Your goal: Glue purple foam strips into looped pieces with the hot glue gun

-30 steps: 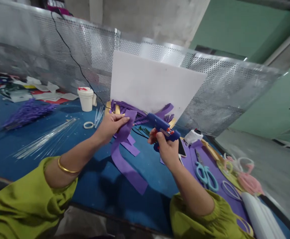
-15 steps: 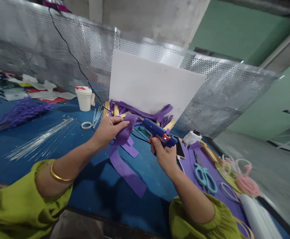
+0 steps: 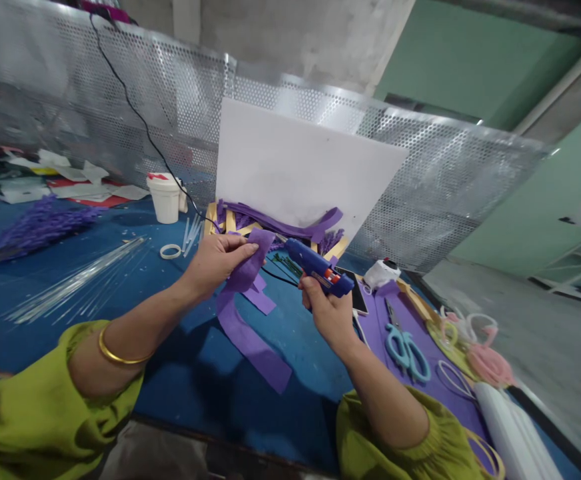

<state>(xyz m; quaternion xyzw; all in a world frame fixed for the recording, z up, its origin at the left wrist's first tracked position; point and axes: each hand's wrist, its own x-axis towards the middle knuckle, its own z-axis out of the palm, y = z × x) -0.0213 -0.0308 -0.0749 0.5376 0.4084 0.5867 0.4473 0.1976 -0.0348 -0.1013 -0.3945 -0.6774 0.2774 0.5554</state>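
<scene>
Pinched in my left hand [image 3: 220, 260] is the upper end of a purple felt strip [image 3: 253, 343]; the rest hangs and curls down toward the blue table. My right hand [image 3: 328, 310] wraps round the handle of a blue glue gun [image 3: 315, 265]. Its nozzle points left, close to the strip's top edge; whether they touch I cannot tell. Behind my hands, another long purple strip [image 3: 328, 223] lies across a wooden frame [image 3: 212, 217] with purple flower sprigs. Short purple felt pieces [image 3: 263, 301] lie beneath the held strip.
Blue-handled scissors [image 3: 406, 353] lie on purple felt at right, near pink cord [image 3: 490, 363]. A white cup [image 3: 164, 198], tape roll [image 3: 170, 251], clear glue sticks [image 3: 189, 237] and thin wires [image 3: 78, 283] are at left. A white board [image 3: 300, 170] stands behind; a black cable [image 3: 135, 110] runs down.
The view has shifted slightly, so the surroundings sit a little further left. Both hands keep their hold, and the glue gun's nozzle stays close to the strip's upper edge.
</scene>
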